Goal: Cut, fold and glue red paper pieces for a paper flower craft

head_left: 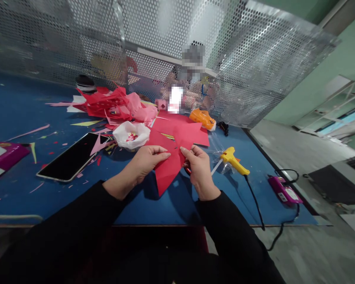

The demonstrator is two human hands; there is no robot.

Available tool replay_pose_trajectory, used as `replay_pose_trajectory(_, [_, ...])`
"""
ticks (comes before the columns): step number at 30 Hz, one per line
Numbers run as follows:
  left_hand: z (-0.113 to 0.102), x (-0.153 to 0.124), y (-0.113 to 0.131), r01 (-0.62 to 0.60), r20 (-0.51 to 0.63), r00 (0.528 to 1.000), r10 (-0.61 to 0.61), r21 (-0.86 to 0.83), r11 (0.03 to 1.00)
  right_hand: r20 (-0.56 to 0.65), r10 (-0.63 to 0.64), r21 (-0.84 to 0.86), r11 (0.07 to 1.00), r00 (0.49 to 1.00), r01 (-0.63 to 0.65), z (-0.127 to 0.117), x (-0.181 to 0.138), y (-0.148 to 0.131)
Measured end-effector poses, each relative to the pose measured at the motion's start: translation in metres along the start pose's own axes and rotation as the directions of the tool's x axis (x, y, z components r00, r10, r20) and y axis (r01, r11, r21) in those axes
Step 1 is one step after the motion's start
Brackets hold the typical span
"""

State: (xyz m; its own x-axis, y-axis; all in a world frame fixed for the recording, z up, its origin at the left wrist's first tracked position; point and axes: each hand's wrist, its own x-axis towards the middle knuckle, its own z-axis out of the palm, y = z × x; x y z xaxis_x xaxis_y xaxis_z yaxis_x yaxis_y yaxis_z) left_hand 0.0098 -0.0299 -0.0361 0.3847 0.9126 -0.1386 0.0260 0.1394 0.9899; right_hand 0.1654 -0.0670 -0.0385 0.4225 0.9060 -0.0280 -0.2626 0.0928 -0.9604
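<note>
Your left hand [144, 161] and right hand [200, 167] each pinch the folded, pointed red paper sheet [170, 171] between thumb and fingers, above the flat blue surface [165, 215]. A second red paper sheet [177, 120] lies beyond it. The yellow plastic glue gun [232, 159] lies right; the crumpled white bag [121, 136] holding scraps sits left.

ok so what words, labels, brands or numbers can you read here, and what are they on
None can be read.
Purple power strips: any markings too small or blurred.
Orange packet: any print too blurred.
Bright screen: pixelated, unreadable.
Black phone: dark screen, no text visible.
Held red paper: no writing visible.
</note>
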Motion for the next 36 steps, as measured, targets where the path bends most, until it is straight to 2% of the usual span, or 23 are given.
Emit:
replay_pose_trajectory(3, [-0.005,0.002,0.003,0.015,0.037,0.999,-0.016,0.024,1.000,-0.034,-0.014,0.013,1.000,0.999,0.015,-0.003,0.006,-0.003])
replay_pose_trajectory(6, [-0.009,0.002,0.010,0.040,0.136,0.989,-0.055,0.108,0.993,-0.116,-0.083,0.036,0.996,0.990,0.087,-0.010,0.010,-0.009])
replay_pose_trajectory(10, [-0.019,0.000,0.016,0.035,0.249,0.963,-0.104,0.268,0.963,-0.185,-0.143,0.012,0.989,0.972,0.147,-0.027,-0.007,-0.010])
replay_pose_trajectory(14, [-0.033,-0.002,0.014,0.003,0.347,0.924,-0.161,0.416,0.909,-0.132,-0.106,-0.192,0.978,0.986,0.079,-0.054,-0.049,0.006])
replay_pose_trajectory(17, [-0.041,-0.001,0.011,-0.018,0.394,0.893,-0.220,0.518,0.855,-0.058,-0.107,-0.396,0.915,0.993,0.075,-0.073,-0.079,0.018])
replay_pose_trajectory(19, [-0.045,0.000,0.012,-0.092,0.409,0.886,-0.218,0.617,0.782,-0.019,-0.208,-0.604,0.782,0.978,0.154,-0.083,-0.093,0.021])
replay_pose_trajectory(20, [-0.048,-0.001,0.013,-0.161,0.406,0.895,-0.182,0.677,0.718,0.013,-0.284,-0.720,0.663,0.959,0.206,-0.087,-0.099,0.021])
replay_pose_trajectory(22, [-0.056,-0.005,0.018,-0.296,0.387,0.920,-0.055,0.782,0.548,0.119,-0.430,-0.893,0.348,0.895,0.286,-0.093,-0.106,0.019])
replay_pose_trajectory(23, [-0.060,-0.010,0.020,-0.356,0.377,0.925,0.036,0.832,0.426,0.187,-0.481,-0.928,0.200,0.856,0.315,-0.095,-0.108,0.017])
replay_pose_trajectory(24, [-0.064,-0.017,0.021,-0.368,0.362,0.928,0.088,0.855,0.364,0.264,-0.513,-0.933,0.079,0.817,0.350,-0.097,-0.108,0.015])
replay_pose_trajectory(25, [-0.066,-0.026,0.021,-0.367,0.344,0.930,0.127,0.873,0.321,0.343,-0.527,-0.919,-0.017,0.778,0.393,-0.097,-0.108,0.013])
replay_pose_trajectory(27, [-0.066,-0.048,0.015,-0.397,0.361,0.909,0.208,0.901,0.176,0.513,-0.489,-0.848,-0.162,0.706,0.504,-0.097,-0.105,0.010])
replay_pose_trajectory(29, [-0.056,-0.071,0.000,-0.440,0.388,0.873,0.296,0.888,0.131,0.670,-0.390,-0.738,-0.251,0.632,0.627,-0.094,-0.098,0.007])
replay_pose_trajectory(31, [-0.040,-0.088,-0.020,-0.528,0.472,0.820,0.325,0.842,0.111,0.778,-0.288,-0.625,-0.278,0.558,0.729,-0.089,-0.089,0.006])
replay_pose_trajectory(33, [-0.025,-0.097,-0.038,-0.601,0.541,0.757,0.366,0.797,0.066,0.840,-0.217,-0.541,-0.277,0.497,0.794,-0.083,-0.081,0.006])
replay_pose_trajectory(36, [-0.014,-0.097,-0.054,-0.606,0.557,0.740,0.377,0.796,0.012,0.884,-0.150,-0.467,-0.269,0.443,0.842,-0.075,-0.073,0.008])
